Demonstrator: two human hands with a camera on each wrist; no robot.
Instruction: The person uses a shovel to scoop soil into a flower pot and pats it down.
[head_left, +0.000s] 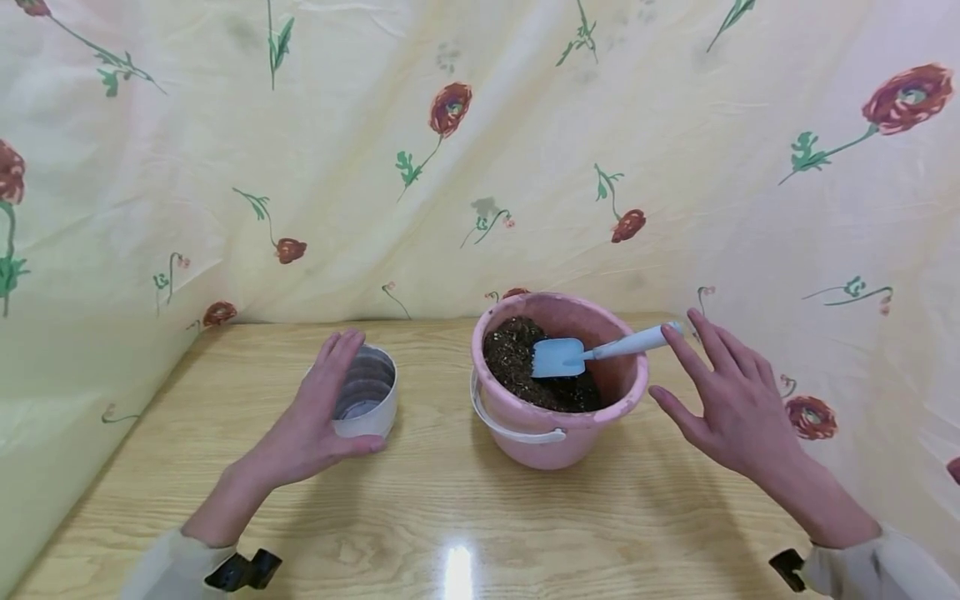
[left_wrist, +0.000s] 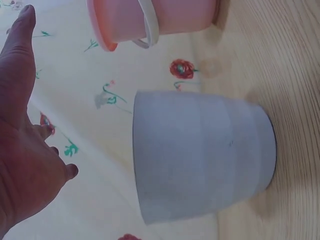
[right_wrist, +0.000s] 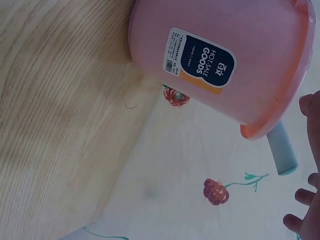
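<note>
Right now, your left hand is spread wide, holding nothing, beside the white flowerpot, left of the pink bucket. Your right hand, fingers parted and empty, hovers right of that bucket near its light-blue trowel.

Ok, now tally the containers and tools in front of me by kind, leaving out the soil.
Buckets: 1, the round pink plastic bucket
Pots: 1, the round whitish ridged pot
Trowels: 1, the light-blue trowel with a square-ended blade
Total: 3
</note>
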